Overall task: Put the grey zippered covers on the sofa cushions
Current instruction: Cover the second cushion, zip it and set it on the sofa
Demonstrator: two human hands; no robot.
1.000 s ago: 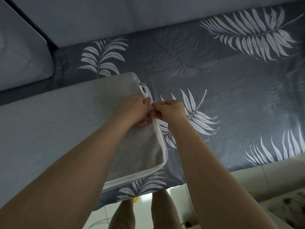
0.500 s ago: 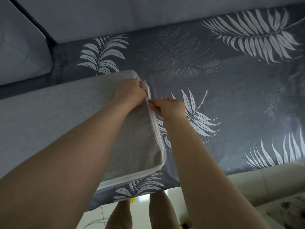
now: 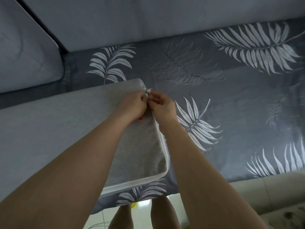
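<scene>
A long sofa cushion in a grey zippered cover [image 3: 49, 129] lies across the sofa seat, its right end toward me. A white zipper band [image 3: 162, 151] runs along that end and round the near corner. The metal zipper pull [image 3: 148, 92] sits close to the far corner. My left hand [image 3: 132, 106] grips the cover's edge just left of the pull. My right hand [image 3: 162, 105] pinches the zipper right below the pull, fingertips meeting the left hand's.
The seat is draped in a grey sheet with white leaf prints [image 3: 231, 113]. A pale grey back cushion [image 3: 148, 19] runs along the far side and another cushion [image 3: 24, 60] sits at the far left. Pale floor tiles [image 3: 143, 210] and my legs show below.
Both hands have moved up along the cushion's end toward the far corner, and the zipper pull has travelled with them; the band behind them lies closed.
</scene>
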